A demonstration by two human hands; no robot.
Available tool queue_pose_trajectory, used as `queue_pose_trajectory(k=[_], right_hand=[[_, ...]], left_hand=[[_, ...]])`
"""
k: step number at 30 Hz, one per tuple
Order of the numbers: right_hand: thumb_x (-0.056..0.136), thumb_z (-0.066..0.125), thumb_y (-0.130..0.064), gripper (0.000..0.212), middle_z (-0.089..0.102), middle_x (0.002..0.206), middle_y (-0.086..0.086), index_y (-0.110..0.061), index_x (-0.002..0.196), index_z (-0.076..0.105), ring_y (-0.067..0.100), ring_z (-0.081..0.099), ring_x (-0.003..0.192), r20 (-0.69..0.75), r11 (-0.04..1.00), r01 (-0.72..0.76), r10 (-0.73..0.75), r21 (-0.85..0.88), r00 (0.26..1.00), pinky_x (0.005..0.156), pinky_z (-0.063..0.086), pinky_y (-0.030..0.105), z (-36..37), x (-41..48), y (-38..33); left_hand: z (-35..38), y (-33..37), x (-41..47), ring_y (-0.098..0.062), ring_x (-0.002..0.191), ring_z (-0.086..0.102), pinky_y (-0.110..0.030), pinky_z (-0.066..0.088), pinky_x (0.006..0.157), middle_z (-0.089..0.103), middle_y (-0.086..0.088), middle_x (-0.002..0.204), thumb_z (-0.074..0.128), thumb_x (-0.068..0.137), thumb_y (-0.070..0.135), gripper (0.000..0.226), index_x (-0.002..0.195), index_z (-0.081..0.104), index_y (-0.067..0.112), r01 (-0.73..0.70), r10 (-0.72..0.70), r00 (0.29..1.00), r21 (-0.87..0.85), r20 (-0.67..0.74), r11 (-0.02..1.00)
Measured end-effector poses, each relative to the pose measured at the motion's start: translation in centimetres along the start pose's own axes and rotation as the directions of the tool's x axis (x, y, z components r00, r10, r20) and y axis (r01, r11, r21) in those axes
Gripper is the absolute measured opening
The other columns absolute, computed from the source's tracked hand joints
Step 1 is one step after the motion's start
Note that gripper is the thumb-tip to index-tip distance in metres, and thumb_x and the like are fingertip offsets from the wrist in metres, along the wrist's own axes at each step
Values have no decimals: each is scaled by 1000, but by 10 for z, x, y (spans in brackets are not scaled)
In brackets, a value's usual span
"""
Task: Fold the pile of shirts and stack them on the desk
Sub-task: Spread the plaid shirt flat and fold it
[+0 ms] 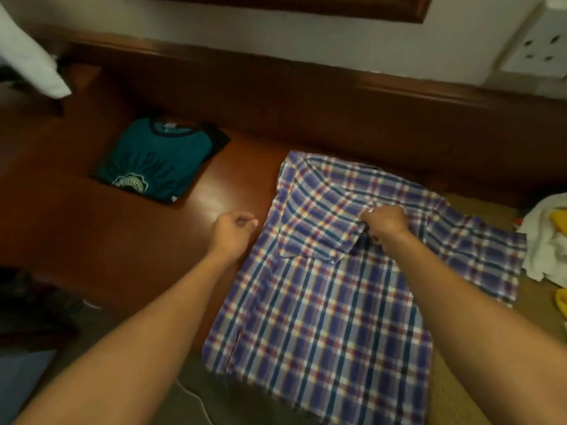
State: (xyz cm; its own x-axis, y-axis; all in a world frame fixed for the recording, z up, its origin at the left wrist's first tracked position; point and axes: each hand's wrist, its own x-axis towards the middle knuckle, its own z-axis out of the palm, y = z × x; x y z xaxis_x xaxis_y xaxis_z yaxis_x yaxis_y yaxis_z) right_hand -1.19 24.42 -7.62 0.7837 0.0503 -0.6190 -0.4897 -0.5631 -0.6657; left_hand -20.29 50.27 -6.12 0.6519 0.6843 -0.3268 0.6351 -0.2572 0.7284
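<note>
The checked shirt [322, 317] lies flat. The right hand [385, 223] pinches its folded-over part. The left hand [234, 228] is loosely curled, holding nothing.

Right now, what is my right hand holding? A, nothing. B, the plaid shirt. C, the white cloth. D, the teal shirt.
B: the right hand pinches a raised fold of the plaid shirt near its middle, while the teal shirt lies folded on its own farther left.
</note>
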Motion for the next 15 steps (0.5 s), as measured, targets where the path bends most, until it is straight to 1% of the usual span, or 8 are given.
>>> queue_pose_trajectory(k=[2,4,5,7,8,11,13,15], right_hand=[[93,71,-13,41,37,56,9,-16,65,40,21,34,47,5,998,3,-4,58,1000,45,34,31,-7,-2,1],[93,71,-14,42,39,56,10,-17,64,40,21,36,48,-4,998,24,-24,65,1000,45,35,31,-12,-4,6],[92,71,-15,37,43,59,11,-15,67,44,21,40,51,-3,998,33,-33,45,999,47,37,31,-13,-5,8],[93,72,-18,28,48,66,12,-14,74,50,23,45,58,14,999,34,-33,-4,999,50,41,31,-12,-6,9],[93,72,-21,28,48,68,13,-14,76,51,23,45,60,22,999,38,-37,-35,999,51,42,29,-11,-6,9],[95,71,-25,36,43,70,14,-14,75,43,23,43,61,15,987,83,-82,-136,997,51,42,30,-5,-5,6],[96,70,-23,36,42,71,14,-14,75,41,22,42,61,-15,981,82,-86,-174,996,54,43,34,-2,-3,4],[95,69,-20,34,45,71,13,-14,76,42,23,45,61,-38,977,52,-62,-206,997,54,44,33,-1,-1,3]], left_hand=[[9,26,31,-24,91,70,-34,58,83,72,-2,96,76,89,20,9,96,70,19,6,-4,1000,-66,22,998],[16,52,55,-22,92,65,-26,55,74,68,-4,103,73,93,17,20,111,67,12,10,-3,997,-98,72,995],[19,64,66,-22,97,65,-26,55,76,67,-6,109,72,93,16,28,119,64,9,22,-10,995,-120,100,993],[26,81,90,-25,113,64,-33,54,95,65,-12,126,74,92,16,42,129,58,4,61,-32,985,-175,168,983],[28,89,99,-27,120,61,-32,51,100,62,-14,133,75,91,16,50,134,54,2,75,-37,976,-173,213,982],[35,102,124,-28,126,58,-31,50,100,55,-12,139,75,91,17,67,146,42,-1,109,-51,936,-146,349,983],[40,108,135,-27,112,67,-34,57,93,65,-13,129,74,92,17,56,139,52,-2,78,-28,913,-106,406,991],[46,113,144,-25,98,71,-27,61,77,72,-14,110,73,93,15,31,119,66,-2,28,4,904,-69,428,997]])
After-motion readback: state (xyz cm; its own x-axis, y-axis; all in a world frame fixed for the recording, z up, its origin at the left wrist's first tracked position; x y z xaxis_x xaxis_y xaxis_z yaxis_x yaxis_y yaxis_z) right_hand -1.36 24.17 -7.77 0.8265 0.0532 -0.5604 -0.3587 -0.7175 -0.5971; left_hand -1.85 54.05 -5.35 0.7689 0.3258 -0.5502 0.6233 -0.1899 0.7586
